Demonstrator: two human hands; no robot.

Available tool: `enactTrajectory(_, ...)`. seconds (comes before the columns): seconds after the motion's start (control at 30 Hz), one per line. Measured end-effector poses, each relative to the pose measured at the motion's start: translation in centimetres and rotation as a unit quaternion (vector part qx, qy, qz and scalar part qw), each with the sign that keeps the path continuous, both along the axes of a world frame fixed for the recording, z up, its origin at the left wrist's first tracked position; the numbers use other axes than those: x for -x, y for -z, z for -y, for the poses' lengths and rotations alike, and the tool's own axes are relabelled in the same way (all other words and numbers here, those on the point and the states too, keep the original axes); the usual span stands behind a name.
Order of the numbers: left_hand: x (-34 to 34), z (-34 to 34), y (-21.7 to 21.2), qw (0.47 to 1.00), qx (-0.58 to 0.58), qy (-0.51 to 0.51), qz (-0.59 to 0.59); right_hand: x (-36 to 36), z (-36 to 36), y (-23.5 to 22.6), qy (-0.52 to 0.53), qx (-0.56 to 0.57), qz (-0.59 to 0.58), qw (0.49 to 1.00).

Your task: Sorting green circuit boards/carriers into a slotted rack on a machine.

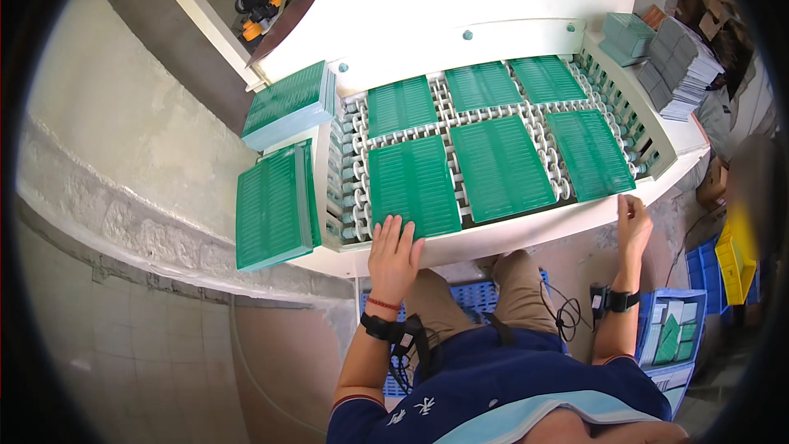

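Note:
Thin green panels with rows of fine lines lie in two rows of three on a bed of white roller wheels. My left hand rests flat, fingers stretched out, on the near edge of the front left panel. The front middle panel lies beside it. At the near corner of the front right panel is my right hand, its fingers curled together. Whether they pinch the panel's edge I cannot tell. Behind lie the back left, back middle and back right panels.
Stacks of green panels stand left of the rollers, one nearer and one farther. Grey stacked pieces and a green stack sit at the right end. A blue crate holds panels low on the right, near a yellow bin.

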State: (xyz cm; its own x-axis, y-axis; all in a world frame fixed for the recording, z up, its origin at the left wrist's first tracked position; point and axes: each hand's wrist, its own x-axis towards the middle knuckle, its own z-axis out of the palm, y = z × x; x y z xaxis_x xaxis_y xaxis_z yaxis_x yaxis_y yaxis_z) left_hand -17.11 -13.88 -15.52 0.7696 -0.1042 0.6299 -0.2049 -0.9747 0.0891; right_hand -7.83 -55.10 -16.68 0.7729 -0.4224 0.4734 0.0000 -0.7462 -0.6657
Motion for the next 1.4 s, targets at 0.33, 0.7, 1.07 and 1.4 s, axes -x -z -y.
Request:
enactTrajectory(0.33, 6.5, -2.8, -5.7, 0.984, -0.017, -0.030, 0.174, 5.3, -12.3, -4.3, -0.329, -0.097, -0.064, 0.937)
enactTrajectory(0.7, 11.2, -15.7, -9.5, 0.885, 0.216, -0.381, 0.159, 4.3, -28.9, -8.5, -0.676, -0.058, -0.007, 0.734)
enactTrajectory(1.07, 10.4, -14.0, -10.8, 0.859, 0.175, -0.466, 0.125, 3.3, -40.1, -11.9, -0.661, -0.024, -0.054, 0.748)
enactTrajectory(1.4, 10.0, -12.5, -9.5, 0.900, 0.078, -0.397, 0.162, 2.5, -41.0, -11.4, -0.642, -0.166, -0.194, 0.723)
